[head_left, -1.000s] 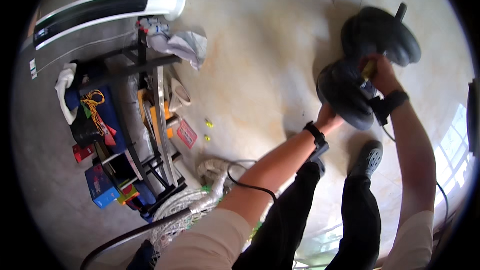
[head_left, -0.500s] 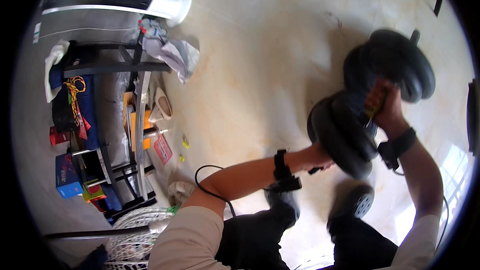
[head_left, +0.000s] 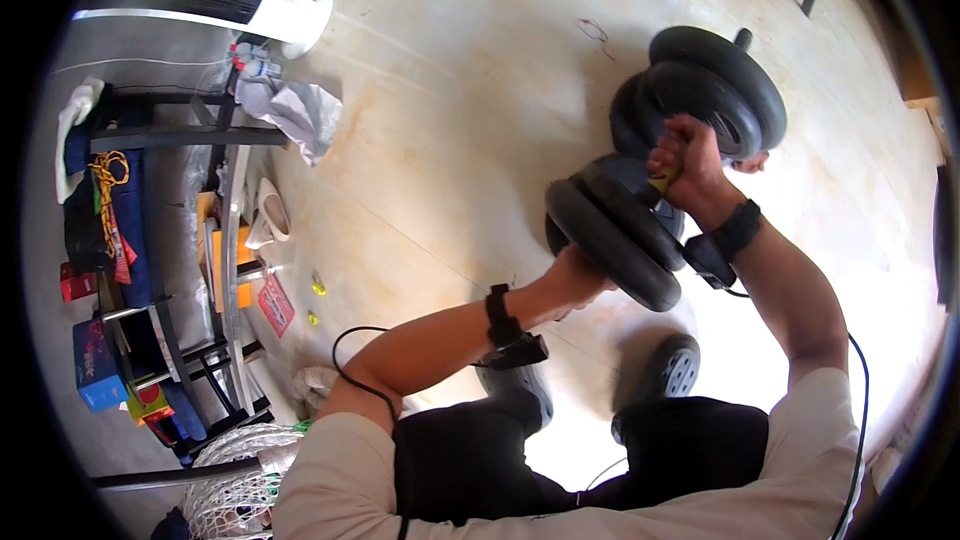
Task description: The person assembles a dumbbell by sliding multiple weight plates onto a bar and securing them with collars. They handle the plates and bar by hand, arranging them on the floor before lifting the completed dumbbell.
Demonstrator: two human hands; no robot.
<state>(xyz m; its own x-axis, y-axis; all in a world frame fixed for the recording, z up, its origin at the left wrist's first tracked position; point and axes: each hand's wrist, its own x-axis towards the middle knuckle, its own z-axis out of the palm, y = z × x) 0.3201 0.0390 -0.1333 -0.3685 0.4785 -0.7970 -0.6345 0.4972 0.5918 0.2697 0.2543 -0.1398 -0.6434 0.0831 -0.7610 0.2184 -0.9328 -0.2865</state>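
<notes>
A dumbbell with thick black round plates is between my hands, tilted, over the tiled floor. My left hand is closed at the near plates' outer side, its fingertips partly hidden behind them. My right hand makes a fist around the handle, where a bit of yellow shows beside the fingers. Just beyond lie more black plates with a bar end sticking out; whether they belong to the same bar I cannot tell. A small skin-coloured part, perhaps another person's fingers, shows past the far plates.
At the left stands a dark metal rack with boxes, cloth and a yellow rope. Around it are a white tower appliance, a pale shoe and a white wire basket. My grey clogs are close to the plates.
The whole view has shifted, so the rack, plates and hands appear further left. Both hands stay at the dumbbell. The skin-coloured part beyond the far plates now shows.
</notes>
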